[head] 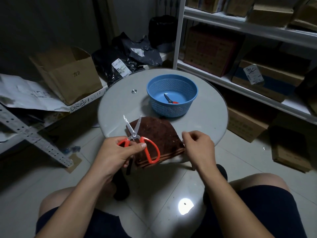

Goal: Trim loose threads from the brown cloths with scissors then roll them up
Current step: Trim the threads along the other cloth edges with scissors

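A stack of folded brown cloths point(159, 136) lies at the near edge of the round glass table point(120, 103). My left hand point(116, 152) holds orange-handled scissors point(137, 136) over the stack's left side, blades spread apart and pointing away from me. My right hand point(197, 143) hovers at the stack's right corner with thumb and forefinger pinched together; whether a thread is between them is too fine to tell.
A blue perforated basket point(172, 95) stands behind the cloths with a second pair of scissors point(169, 99) inside. Cardboard boxes point(68, 74) and black bags point(127, 57) crowd the left; white shelving point(240, 83) with boxes lines the right. My knees sit below the table.
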{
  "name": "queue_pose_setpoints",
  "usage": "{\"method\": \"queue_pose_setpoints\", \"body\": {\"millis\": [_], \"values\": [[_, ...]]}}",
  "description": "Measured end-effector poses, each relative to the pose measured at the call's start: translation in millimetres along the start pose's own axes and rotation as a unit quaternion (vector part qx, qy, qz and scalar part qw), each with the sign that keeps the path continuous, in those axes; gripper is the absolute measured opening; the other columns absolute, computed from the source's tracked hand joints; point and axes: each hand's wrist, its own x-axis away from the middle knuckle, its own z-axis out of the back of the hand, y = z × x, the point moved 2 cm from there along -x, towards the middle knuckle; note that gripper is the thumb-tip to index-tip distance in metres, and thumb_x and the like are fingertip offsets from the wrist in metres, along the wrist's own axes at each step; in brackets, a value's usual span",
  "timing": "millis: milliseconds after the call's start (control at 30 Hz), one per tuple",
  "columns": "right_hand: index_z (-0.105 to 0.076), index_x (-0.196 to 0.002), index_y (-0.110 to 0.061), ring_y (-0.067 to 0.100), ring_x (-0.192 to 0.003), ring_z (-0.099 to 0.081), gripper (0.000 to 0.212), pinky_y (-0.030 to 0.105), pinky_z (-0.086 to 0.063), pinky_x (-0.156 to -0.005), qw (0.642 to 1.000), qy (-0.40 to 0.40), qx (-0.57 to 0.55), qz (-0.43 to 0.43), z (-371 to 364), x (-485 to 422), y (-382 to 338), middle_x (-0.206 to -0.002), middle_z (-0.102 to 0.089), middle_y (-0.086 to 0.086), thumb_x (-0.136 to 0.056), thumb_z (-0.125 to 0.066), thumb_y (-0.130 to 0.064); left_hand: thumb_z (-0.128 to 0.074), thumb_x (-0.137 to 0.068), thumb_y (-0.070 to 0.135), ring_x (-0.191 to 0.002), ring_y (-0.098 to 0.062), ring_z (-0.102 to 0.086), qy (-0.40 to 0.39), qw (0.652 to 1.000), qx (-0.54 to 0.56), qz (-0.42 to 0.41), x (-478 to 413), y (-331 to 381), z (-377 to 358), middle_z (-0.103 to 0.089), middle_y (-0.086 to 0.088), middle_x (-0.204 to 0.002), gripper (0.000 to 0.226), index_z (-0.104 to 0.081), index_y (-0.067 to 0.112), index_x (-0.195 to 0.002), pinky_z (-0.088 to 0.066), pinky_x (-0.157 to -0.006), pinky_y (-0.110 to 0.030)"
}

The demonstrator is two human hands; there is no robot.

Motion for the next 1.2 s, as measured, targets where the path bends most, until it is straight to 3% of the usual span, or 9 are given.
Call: {"method": "queue_pose_setpoints", "body": {"millis": [100, 200, 367, 500, 533, 700, 867, 1000, 1200], "values": [[-0.071, -0.101, -0.012, 0.035, -0.095, -0.07, 0.041, 0.036, -0.055, -0.08, 0.981, -0.058, 0.179, -0.044, -7, -9, 7, -0.097, -0.076, 0.009, -0.076, -0.07, -0.044, -0.089, -0.068, 0.019, -0.05, -0.022, -0.04, -0.005, 1.0, -0.008, 0.001, 4, -6, 6, -0.053, -0.018, -0.059, 0.035, -0.069, -0.008, -0.077, -0.034, -0.041, -0.022], [-0.071, -0.083, -0.013, 0.033, -0.086, -0.069, 0.03, 0.032, -0.05, -0.069, 0.975, -0.092, 0.191, -0.066, -21, -4, 9, -0.087, -0.074, 0.009, -0.073, -0.079, -0.04, -0.09, -0.058, 0.028, -0.048, -0.023, -0.041, -0.009, 1.0, -0.006, 0.009, 8, -11, 6, -0.056, -0.02, -0.06, 0.04, -0.073, -0.003, -0.076, -0.035, -0.042, -0.024], [-0.062, -0.06, -0.015, 0.027, -0.064, -0.061, 0.022, 0.04, -0.053, -0.065, 0.984, -0.128, -0.094, -0.077, -24, -2, 12, -0.062, -0.064, 0.008, -0.076, -0.077, -0.013, -0.091, -0.051, 0.03, -0.041, -0.017, -0.043, -0.026, 0.999, -0.007, 0.031, 10, -13, 1, -0.063, -0.018, -0.062, 0.037, -0.079, 0.006, -0.077, -0.035, -0.039, -0.023], [-0.06, -0.075, -0.01, 0.012, -0.051, -0.058, 0.024, 0.021, -0.048, -0.051, 0.869, -0.303, -0.386, -0.072, -18, 16, -2, -0.058, -0.059, -0.001, -0.088, -0.059, 0.009, -0.092, -0.053, 0.028, -0.038, -0.017, -0.042, -0.033, 0.998, -0.012, 0.044, 5, -16, -1, -0.061, -0.015, -0.057, 0.033, -0.077, 0.005, -0.072, -0.035, -0.038, -0.022], [-0.061, -0.087, -0.004, 0.018, -0.058, -0.061, 0.01, 0.023, -0.049, -0.055, 0.837, -0.341, -0.423, -0.064, -21, 20, -4, -0.066, -0.062, 0.004, -0.087, -0.062, 0.006, -0.092, -0.056, 0.025, -0.038, -0.017, -0.041, -0.041, 0.998, -0.014, 0.049, 5, -17, -4, -0.061, -0.015, -0.057, 0.029, -0.076, 0.005, -0.071, -0.034, -0.038, -0.021], [-0.061, -0.117, 0.016, 0.039, -0.104, -0.063, 0.048, 0.042, -0.049, -0.092, 0.76, -0.399, -0.501, -0.114, -31, 28, 3, -0.114, -0.066, 0.027, -0.079, -0.065, -0.015, -0.091, -0.066, 0.015, -0.035, -0.017, -0.038, -0.077, 0.995, -0.038, 0.055, 5, -19, -18, -0.06, -0.032, -0.064, 0.025, -0.073, -0.002, -0.071, -0.031, -0.038, -0.02], [-0.063, -0.096, 0.01, 0.035, -0.075, -0.071, 0.038, 0.037, -0.061, -0.069, 0.82, -0.328, -0.454, -0.123, -48, 28, 10, -0.088, -0.066, 0.027, -0.067, -0.083, -0.005, -0.092, -0.065, 0.016, -0.035, -0.016, -0.039, -0.092, 0.992, -0.072, 0.047, 7, -17, -27, -0.054, -0.019, -0.052, 0.029, -0.071, -0.003, -0.07, -0.031, -0.039, -0.02], [-0.064, -0.12, 0.013, 0.034, -0.083, -0.07, 0.047, 0.038, -0.061, -0.074, 0.825, -0.323, -0.453, -0.097, -47, 34, 2, -0.099, -0.072, 0.025, -0.077, -0.078, 0.003, -0.091, -0.068, 0.015, -0.035, -0.011, -0.041, -0.115, 0.987, -0.104, 0.046, 10, -16, -31, -0.064, -0.004, -0.049, 0.027, -0.074, -0.004, -0.074, -0.03, -0.038, -0.018], [-0.071, -0.103, 0.016, 0.031, -0.069, -0.069, 0.022, 0.033, -0.06, -0.062, 0.854, -0.266, -0.428, -0.127, -39, 27, -6, -0.076, -0.073, 0.018, -0.082, -0.069, 0.009, -0.093, -0.065, 0.025, -0.04, -0.009, -0.035, -0.132, 0.978, -0.164, 0.015, 15, -10, -33, -0.049, 0.0, -0.048, 0.028, -0.073, 0.005, -0.067, -0.03, -0.044, -0.021]]}}
